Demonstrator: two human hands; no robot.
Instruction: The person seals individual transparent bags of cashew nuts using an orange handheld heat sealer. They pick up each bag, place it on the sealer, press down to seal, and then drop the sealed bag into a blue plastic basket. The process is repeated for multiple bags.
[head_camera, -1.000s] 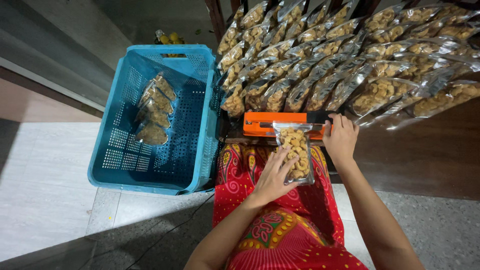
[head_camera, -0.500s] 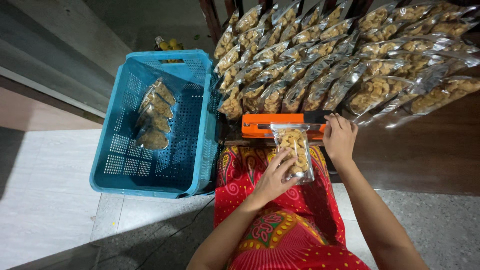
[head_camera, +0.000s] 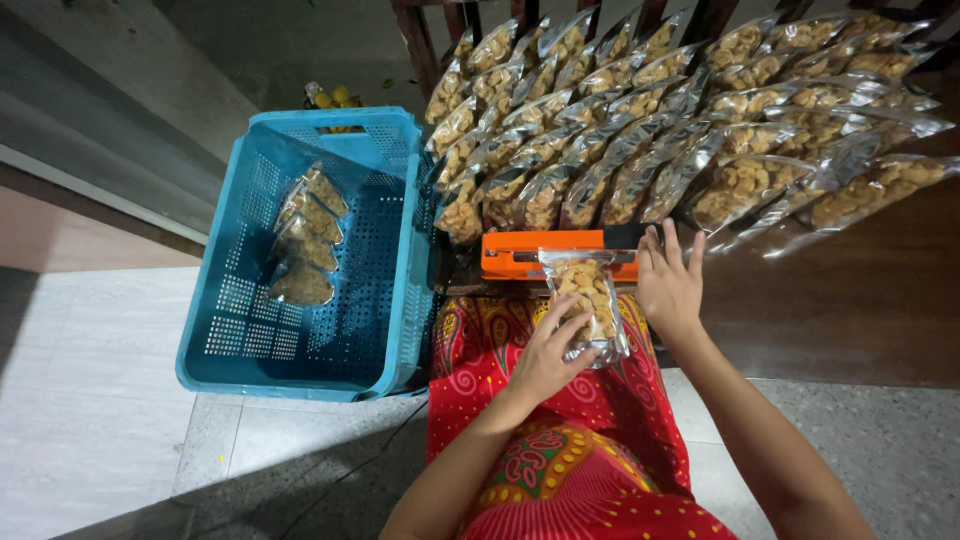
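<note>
A clear pouch of golden snacks (head_camera: 588, 300) lies with its top edge under the arm of an orange heat sealer (head_camera: 520, 253) at the edge of a dark wooden table (head_camera: 860, 300). My left hand (head_camera: 545, 355) holds the pouch's lower part from the left. My right hand (head_camera: 668, 285) presses flat on the right end of the sealer's arm, fingers spread. Both hands are over my lap, which is covered in red patterned cloth (head_camera: 560, 430).
Rows of filled snack pouches (head_camera: 660, 130) lie overlapping on the table beyond the sealer. A blue plastic crate (head_camera: 340, 330) stands on the floor to the left with several filled pouches (head_camera: 305, 240) inside. Pale floor tiles (head_camera: 90, 400) lie further left.
The view has shifted slightly. Both hands, the pouch and the sealer stay in the same positions.
</note>
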